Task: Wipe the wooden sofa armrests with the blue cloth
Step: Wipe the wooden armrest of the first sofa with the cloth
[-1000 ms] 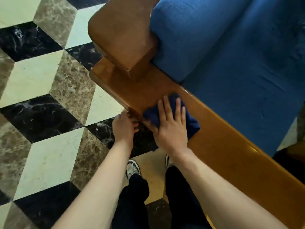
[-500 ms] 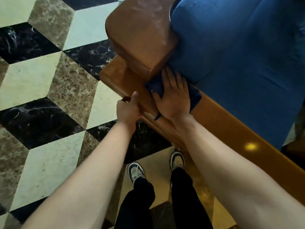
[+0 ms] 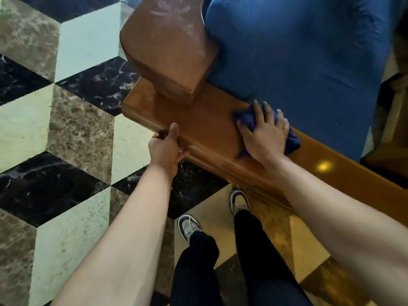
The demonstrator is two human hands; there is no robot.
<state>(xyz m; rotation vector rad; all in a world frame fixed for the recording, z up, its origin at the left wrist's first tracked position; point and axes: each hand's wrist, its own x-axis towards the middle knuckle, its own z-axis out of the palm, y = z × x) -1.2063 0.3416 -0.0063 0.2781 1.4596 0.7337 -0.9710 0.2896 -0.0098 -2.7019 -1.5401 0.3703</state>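
A wooden sofa armrest (image 3: 167,47) rises at top centre, with pale smears on its upper face. Below it runs the flat wooden front rail (image 3: 198,122) of the sofa. My right hand (image 3: 265,134) presses the dark blue cloth (image 3: 292,139) flat on that rail, just right of the armrest's base and against the blue cushion. The cloth bunches out from under my fingers on both sides. My left hand (image 3: 166,149) grips the rail's outer edge, thumb on top, left of the cloth.
The blue seat cushion (image 3: 309,54) fills the upper right. The floor is a cube pattern of black, cream and brown marble tiles (image 3: 66,129). My legs and two sneakers (image 3: 189,226) stand close to the rail. Dark wooden furniture (image 3: 395,120) shows at the right edge.
My right hand slid the cloth from the armrest's base to the right along the rail. My left hand stayed gripping the rail's edge.
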